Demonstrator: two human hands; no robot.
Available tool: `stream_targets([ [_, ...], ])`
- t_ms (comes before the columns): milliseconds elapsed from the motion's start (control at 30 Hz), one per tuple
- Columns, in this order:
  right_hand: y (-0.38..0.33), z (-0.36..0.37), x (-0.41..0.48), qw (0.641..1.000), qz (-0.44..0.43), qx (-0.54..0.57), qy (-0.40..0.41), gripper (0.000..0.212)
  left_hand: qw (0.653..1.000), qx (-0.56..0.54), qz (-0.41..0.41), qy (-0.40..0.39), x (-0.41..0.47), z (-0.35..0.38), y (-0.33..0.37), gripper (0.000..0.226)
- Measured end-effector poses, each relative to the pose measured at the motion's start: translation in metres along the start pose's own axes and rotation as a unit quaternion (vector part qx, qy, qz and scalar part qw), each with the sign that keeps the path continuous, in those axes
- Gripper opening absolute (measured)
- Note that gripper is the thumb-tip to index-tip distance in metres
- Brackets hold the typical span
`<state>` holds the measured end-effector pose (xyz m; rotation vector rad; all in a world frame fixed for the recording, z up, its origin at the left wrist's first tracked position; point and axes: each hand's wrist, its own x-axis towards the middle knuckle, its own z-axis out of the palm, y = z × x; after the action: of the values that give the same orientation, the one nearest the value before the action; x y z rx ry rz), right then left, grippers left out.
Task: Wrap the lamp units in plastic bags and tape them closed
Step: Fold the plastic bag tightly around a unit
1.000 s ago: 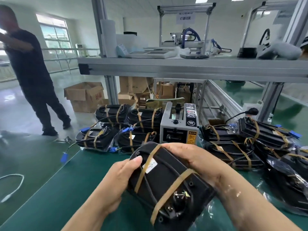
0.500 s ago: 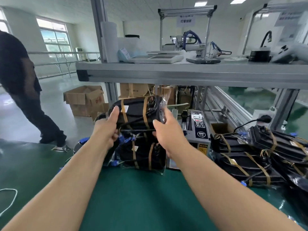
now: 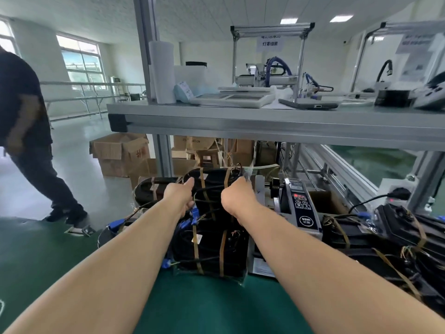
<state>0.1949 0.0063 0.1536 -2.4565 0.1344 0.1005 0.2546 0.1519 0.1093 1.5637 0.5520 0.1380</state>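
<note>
Lamp unit (image 3: 213, 183) held in two hands at the top of a pile on the desk (image 3: 204, 309).

Both bare arms reach out over the green desk. The left hand (image 3: 179, 195) grips the left side of the black lamp unit, thumb pointing up. The right hand (image 3: 237, 197) grips its right end, where a bit of clear plastic sticks out. The fingers of both hands are curled onto it. Right under it is another wrapped lamp (image 3: 212, 251) with brown tape bands round it. A grey tape machine (image 3: 301, 210) stands just beside the pile on the right. More wrapped lamps (image 3: 385, 239) lie at the far right. A metal shelf (image 3: 265, 126) runs above. A person in dark clothes (image 3: 21, 112) is at the left, near cardboard boxes (image 3: 120, 153).
</note>
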Motion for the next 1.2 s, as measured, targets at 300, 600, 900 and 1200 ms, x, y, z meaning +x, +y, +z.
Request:
stream_targets([
  [300,0.001,0.016,0.001,0.995,0.054,0.081,0.022,0.106,0.993,0.079,0.091,0.0,-0.005,-0.004,-0.02,0.056],
  [600,0.005,0.013,-0.018,0.991,0.021,0.12,0.055,0.106,0.99,0.092,0.102,0.043,-0.021,-0.011,-0.011,0.059],
  [900,0.017,-0.015,-0.075,0.974,-0.121,0.171,0.089,0.082,0.962,0.123,0.224,0.097,-0.066,-0.005,-0.011,0.025],
  [1200,0.075,-0.019,-0.147,0.97,-0.14,0.199,0.021,0.058,0.968,0.086,0.211,0.102,-0.121,0.001,-0.015,0.048],
])
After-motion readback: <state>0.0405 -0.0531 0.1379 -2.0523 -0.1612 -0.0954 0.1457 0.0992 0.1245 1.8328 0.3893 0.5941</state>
